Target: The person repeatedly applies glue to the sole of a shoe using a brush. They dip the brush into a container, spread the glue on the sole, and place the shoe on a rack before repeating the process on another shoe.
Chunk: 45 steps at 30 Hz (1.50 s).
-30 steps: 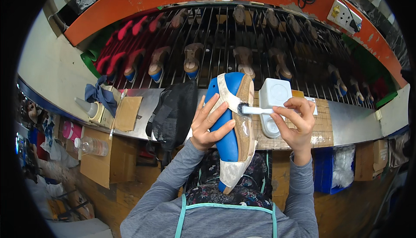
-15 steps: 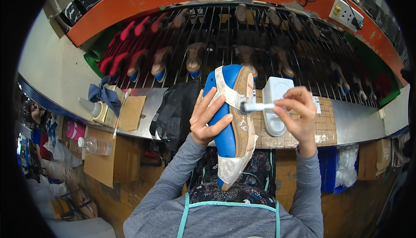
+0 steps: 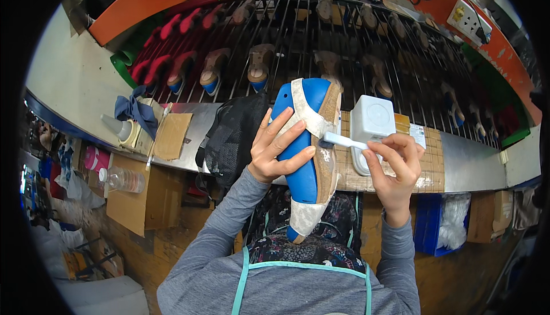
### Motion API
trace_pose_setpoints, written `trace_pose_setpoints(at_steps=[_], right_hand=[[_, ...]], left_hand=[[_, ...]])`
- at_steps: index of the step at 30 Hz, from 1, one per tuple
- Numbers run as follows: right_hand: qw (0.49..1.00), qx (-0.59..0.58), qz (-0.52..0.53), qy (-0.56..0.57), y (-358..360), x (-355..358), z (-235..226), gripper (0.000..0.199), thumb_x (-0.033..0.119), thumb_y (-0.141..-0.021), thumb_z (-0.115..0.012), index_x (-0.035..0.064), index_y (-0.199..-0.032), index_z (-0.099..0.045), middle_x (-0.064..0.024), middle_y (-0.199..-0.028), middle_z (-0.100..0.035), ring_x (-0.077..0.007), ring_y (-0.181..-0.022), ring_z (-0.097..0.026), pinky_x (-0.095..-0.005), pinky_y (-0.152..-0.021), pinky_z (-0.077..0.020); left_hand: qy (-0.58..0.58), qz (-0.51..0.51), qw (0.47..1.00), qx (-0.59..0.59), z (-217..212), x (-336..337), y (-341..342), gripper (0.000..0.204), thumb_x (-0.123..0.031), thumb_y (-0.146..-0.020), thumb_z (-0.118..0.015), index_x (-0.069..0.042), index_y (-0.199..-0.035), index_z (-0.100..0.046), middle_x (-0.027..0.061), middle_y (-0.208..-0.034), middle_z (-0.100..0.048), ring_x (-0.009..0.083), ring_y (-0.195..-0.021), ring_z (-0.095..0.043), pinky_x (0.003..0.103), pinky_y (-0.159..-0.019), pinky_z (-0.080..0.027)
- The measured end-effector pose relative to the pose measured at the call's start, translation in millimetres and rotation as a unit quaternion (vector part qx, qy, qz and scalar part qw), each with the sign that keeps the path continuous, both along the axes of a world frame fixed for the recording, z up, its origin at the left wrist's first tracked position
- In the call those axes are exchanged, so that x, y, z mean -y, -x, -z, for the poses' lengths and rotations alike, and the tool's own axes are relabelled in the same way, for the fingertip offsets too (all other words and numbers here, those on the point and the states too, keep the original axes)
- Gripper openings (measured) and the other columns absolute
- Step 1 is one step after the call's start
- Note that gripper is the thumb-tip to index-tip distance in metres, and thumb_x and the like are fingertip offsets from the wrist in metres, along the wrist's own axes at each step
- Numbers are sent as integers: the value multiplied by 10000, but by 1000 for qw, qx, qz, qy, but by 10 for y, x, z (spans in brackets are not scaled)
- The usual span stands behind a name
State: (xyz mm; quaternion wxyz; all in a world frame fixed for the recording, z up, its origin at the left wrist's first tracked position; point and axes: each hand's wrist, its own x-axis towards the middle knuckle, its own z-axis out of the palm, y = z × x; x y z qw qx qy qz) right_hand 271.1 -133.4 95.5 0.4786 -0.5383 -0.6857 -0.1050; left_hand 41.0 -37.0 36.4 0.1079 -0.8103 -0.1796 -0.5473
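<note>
My left hand (image 3: pixel 278 149) is wrapped round a shoe on a blue last (image 3: pixel 300 174), its fingers spread over the upper side. A pale strap (image 3: pixel 307 108) crosses the last, a whitish piece (image 3: pixel 305 217) covers the lower end, and the cork-coloured sole side (image 3: pixel 327 169) faces right. In my right hand (image 3: pixel 396 169) the thumb and fingers pinch the white handle of a small brush (image 3: pixel 345 141). Its head meets the shoe where the strap joins the sole; the bristles are mostly hidden. Just beyond that hand stands a white plastic container (image 3: pixel 372 119), partly covering its own lower part.
Behind the bench runs a rack of metal rods (image 3: pixel 292 40) carrying several shoes on lasts. A black mesh bag (image 3: pixel 234 137) lies left of the shoe. A cardboard mat (image 3: pixel 424 171) covers part of the metal bench. Below are a cardboard box (image 3: pixel 163 192) and a blue crate (image 3: pixel 427 223).
The shoe has turned slightly, bringing its upper more into view and its sole less. The brush handle now slants down to the right, and my right hand sits a little lower.
</note>
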Motion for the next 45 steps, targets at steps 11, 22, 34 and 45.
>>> trace_pose_setpoints(at_steps=[11,22,34,45], right_hand=[[997,44,-36,-46,21,-129,-73,246,121,-665,-812,136,-904,-753,5,-824,-593,-128,-742,-528,-315,-741,-281],[966,-113,-179,151,-133,-102,53,166,130,-713,-802,86,-868,-763,-1,-799,-574,-109,-688,-504,-266,-641,-360],[945,-257,-146,143,60,300,426,165,55,-725,-786,49,-886,-752,-37,-840,-579,-116,-729,-542,-244,-600,-433],[932,-318,-157,75,128,271,506,154,38,-753,-761,10,-903,-739,-49,-903,-562,-108,-743,-524,-231,-630,-439]], left_hand=[[-26,7,1000,-9,-68,-34,92,366,-170,-751,-726,-264,-1081,-598,122,-1225,-615,418,-1168,-563,625,-983,-416],[-28,-27,999,9,-57,-54,115,417,-206,-732,-761,-308,-1108,-613,67,-1255,-615,370,-1180,-569,594,-983,-439],[-4,-37,998,50,53,-34,17,379,-201,-746,-746,-256,-1103,-632,138,-1255,-612,409,-1189,-553,618,-983,-416],[8,-37,993,109,144,-61,-104,348,-208,-793,-714,-223,-1129,-623,180,-1271,-593,440,-1203,-531,623,-986,-403]])
